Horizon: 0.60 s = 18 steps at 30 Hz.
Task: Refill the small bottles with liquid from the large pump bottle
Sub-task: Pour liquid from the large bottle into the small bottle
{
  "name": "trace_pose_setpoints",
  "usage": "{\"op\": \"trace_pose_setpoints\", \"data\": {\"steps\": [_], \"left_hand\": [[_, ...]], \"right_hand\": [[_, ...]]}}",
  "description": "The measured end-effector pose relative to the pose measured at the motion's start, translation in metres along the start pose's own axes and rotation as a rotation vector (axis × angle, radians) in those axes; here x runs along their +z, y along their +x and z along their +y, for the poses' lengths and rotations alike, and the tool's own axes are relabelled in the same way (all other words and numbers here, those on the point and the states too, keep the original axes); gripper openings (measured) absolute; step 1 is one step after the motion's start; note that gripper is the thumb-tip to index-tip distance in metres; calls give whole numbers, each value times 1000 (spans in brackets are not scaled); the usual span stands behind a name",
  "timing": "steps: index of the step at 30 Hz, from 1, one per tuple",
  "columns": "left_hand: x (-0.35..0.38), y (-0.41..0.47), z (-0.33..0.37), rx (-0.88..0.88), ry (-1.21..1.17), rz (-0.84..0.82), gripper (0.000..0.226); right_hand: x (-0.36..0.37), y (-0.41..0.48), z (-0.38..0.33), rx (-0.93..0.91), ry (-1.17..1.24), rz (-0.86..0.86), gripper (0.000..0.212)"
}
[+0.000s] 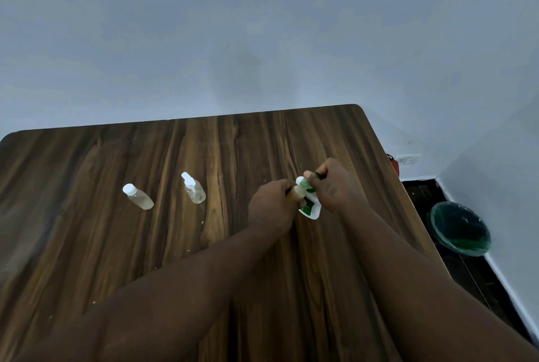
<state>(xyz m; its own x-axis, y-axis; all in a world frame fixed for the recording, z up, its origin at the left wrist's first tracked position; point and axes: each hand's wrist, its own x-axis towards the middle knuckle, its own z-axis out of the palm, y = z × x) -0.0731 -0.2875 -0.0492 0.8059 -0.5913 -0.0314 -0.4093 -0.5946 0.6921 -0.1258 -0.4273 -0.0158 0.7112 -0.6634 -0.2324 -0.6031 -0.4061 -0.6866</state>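
Note:
My left hand (272, 205) grips a small bottle (295, 193) filled with amber liquid, tilted toward the pump bottle. My right hand (332, 185) curls over the green pump head of the large pump bottle (310, 210), a white bottle with a green label standing on the wooden table (145, 245). The two bottles meet between my hands, and the point of contact is partly hidden by my fingers. Two more small clear bottles stand to the left: one with a white cap (137, 196) and one with a white spray top (194, 189).
The table's right edge runs close beside my right arm. Beyond it on the dark floor stands a bin with a green liner (460, 229). A white wall rises behind the table, with a socket (408, 160) at the right.

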Motion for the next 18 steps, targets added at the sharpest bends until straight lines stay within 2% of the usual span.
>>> {"op": "trace_pose_setpoints", "data": {"steps": [18], "left_hand": [[-4,-2,2,2,-13,-7,23]], "right_hand": [[1,-4,0,-13,12,13,27]]}}
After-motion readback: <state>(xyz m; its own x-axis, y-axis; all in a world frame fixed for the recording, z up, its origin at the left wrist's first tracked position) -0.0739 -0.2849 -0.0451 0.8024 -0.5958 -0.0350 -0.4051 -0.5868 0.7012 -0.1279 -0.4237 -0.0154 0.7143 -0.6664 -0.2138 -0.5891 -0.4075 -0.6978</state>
